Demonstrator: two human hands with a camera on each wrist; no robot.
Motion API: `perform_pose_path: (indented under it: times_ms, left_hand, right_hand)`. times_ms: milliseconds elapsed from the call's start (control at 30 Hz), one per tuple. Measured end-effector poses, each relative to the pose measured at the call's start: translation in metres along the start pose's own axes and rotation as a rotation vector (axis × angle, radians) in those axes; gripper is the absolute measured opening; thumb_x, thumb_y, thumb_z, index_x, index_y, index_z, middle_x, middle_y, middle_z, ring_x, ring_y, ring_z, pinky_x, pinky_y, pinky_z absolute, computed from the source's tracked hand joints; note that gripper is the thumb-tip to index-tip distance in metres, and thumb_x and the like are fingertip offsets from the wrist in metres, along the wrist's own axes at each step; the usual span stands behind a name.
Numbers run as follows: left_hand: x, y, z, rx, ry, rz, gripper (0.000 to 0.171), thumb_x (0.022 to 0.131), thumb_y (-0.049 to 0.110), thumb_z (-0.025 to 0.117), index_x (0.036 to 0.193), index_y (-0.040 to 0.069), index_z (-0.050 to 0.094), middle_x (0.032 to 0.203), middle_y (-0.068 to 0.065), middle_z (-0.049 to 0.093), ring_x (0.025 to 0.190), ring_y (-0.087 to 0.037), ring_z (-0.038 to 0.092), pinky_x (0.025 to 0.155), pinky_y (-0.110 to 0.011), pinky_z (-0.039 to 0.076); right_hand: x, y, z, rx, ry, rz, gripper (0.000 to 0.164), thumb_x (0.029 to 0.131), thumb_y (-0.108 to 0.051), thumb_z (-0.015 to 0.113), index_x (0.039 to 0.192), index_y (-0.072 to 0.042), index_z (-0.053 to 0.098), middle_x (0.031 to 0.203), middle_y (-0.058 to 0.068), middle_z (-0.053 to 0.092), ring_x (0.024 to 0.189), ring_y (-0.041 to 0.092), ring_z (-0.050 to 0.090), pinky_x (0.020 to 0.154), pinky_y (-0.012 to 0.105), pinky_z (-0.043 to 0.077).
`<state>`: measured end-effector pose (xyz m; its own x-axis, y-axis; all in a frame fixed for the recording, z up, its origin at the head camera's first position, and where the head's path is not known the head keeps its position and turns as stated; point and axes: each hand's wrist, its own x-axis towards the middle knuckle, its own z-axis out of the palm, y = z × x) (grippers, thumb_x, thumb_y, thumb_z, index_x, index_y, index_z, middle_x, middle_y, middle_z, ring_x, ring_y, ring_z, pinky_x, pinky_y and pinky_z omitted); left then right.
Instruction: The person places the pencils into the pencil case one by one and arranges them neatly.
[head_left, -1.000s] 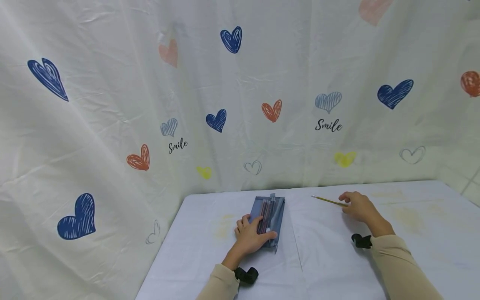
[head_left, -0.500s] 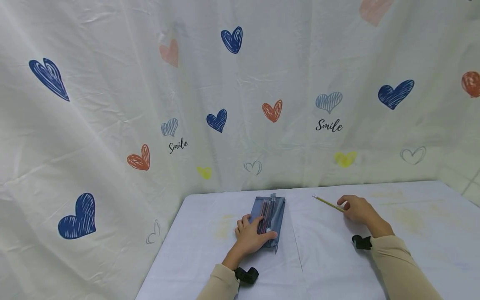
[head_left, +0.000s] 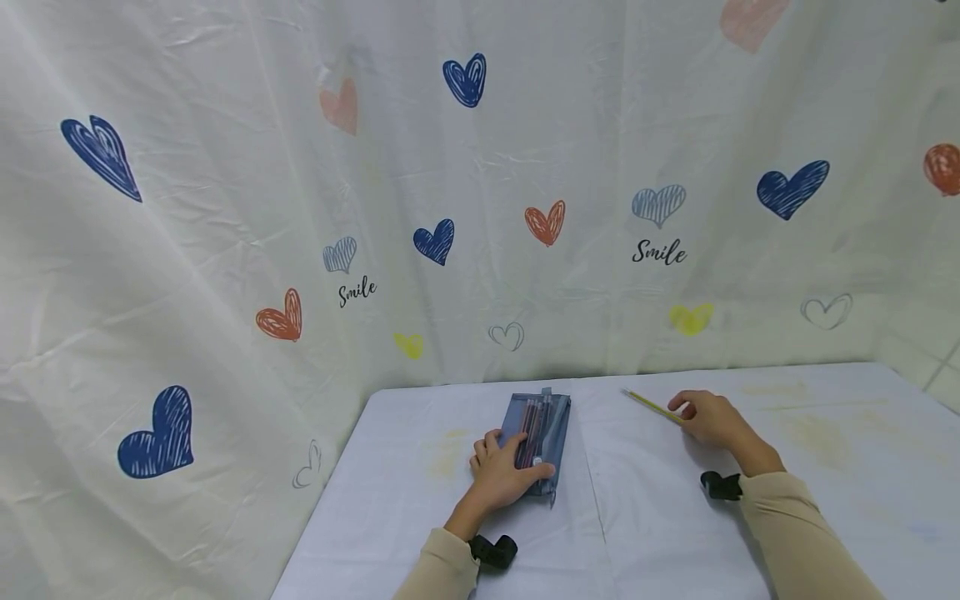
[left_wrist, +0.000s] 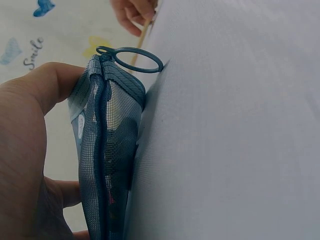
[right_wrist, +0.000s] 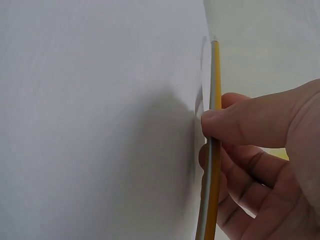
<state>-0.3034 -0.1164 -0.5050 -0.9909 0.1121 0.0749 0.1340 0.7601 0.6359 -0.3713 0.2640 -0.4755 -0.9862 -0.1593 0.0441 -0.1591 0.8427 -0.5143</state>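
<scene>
Lying on the white-covered table is a blue mesh pencil case (head_left: 556,433), with several long, thin pencils or pens inside it. My left hand (head_left: 501,475) rests on its near part, thumb and fingers spread across it; the left wrist view shows the zip side and the ring pull (left_wrist: 139,59) close by the thumb. To the right, a yellow pencil (right_wrist: 215,100) with a pale stripe is pinched between thumb and fingers of my right hand (head_left: 711,419). Its pale-tipped end points left and away, low over the table.
Behind the table (head_left: 622,517) hangs a white curtain (head_left: 570,150) printed with hearts and "Smile", meeting the far edge. A dark wrist camera (head_left: 493,552) sits on the left wrist, another dark camera (head_left: 722,485) on the right. Faint yellowish stains mark the cloth.
My right hand has shifted slightly left, and the pencil has turned to a steeper slant, its hand end lower in the head view. The left hand and pencil case stay put.
</scene>
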Motion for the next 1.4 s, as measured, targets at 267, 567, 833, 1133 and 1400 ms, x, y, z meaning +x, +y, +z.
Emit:
perform_pose_path:
  times_ms: [267,567,833,1133,1400]
  left_hand:
    - [0.000,0.000,0.000,-0.003,-0.003,-0.004,0.087,0.081,0.065,0.073,0.151,0.018,0.051,0.157,-0.023,0.028,0.135,-0.040,0.025,0.104,-0.061,0.023]
    - [-0.001,0.002,-0.001,-0.010,-0.009,0.001,0.087,0.082,0.064,0.073,0.151,0.017,0.051,0.157,-0.023,0.028,0.135,-0.039,0.025,0.103,-0.060,0.023]
    - [-0.001,0.002,-0.001,-0.008,-0.009,0.001,0.087,0.081,0.064,0.073,0.152,0.017,0.051,0.157,-0.023,0.028,0.134,-0.039,0.026,0.104,-0.060,0.023]
    - [0.000,0.002,-0.001,-0.007,-0.010,0.000,0.087,0.081,0.064,0.073,0.152,0.018,0.051,0.157,-0.023,0.028,0.135,-0.039,0.026,0.104,-0.061,0.023]
    - [0.000,0.001,0.000,-0.008,-0.008,0.004,0.088,0.081,0.064,0.073,0.151,0.017,0.051,0.157,-0.024,0.028,0.135,-0.040,0.025,0.104,-0.062,0.023]
  right_hand:
    - [-0.002,-0.003,0.002,0.045,0.040,-0.031,0.028,0.085,-0.001,0.066,0.113,0.000,0.069,0.095,0.016,0.068,0.084,0.027,0.061,0.068,0.035,0.045]
    - [-0.004,-0.009,0.000,0.077,0.040,-0.013,0.029,0.087,-0.002,0.065,0.116,0.001,0.067,0.097,0.018,0.067,0.084,0.027,0.060,0.067,0.034,0.045]
    - [-0.004,-0.011,0.002,0.117,0.027,0.010,0.033,0.089,-0.004,0.062,0.121,0.002,0.064,0.100,0.019,0.065,0.083,0.027,0.059,0.063,0.033,0.046]
    - [-0.004,-0.014,0.001,0.140,0.039,-0.014,0.032,0.089,-0.003,0.065,0.121,0.004,0.063,0.093,0.014,0.064,0.079,0.023,0.058,0.064,0.033,0.045]
    - [-0.003,-0.019,0.001,0.211,0.006,0.019,0.038,0.089,-0.003,0.066,0.126,0.008,0.059,0.096,0.016,0.064,0.077,0.022,0.061,0.064,0.034,0.051]
